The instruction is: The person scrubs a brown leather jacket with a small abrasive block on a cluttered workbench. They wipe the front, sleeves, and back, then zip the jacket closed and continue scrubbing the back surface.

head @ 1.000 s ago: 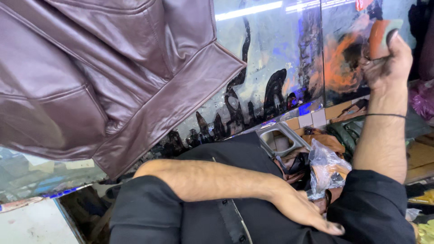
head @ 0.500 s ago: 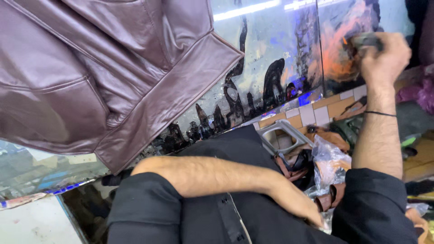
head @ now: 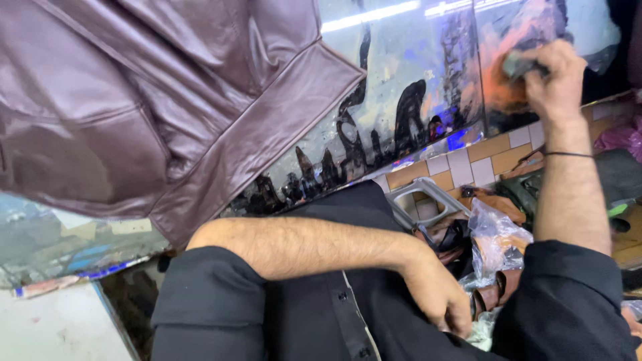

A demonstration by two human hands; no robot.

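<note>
Head cam: right hand (head: 558,80) grips sponge (head: 518,65) on glass (head: 414,73).

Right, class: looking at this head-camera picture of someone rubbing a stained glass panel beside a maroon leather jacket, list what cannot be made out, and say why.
- The pad in the right hand: fingers cover it and motion blurs it, so its kind is unclear.
- The left hand: its fingertips are hidden among dark fabric and the clear plastic bag, so any grip cannot be told.
- The maroon leather jacket: cut off by the top and left edges.
- The glass panel: smears hide what lies behind.
</note>
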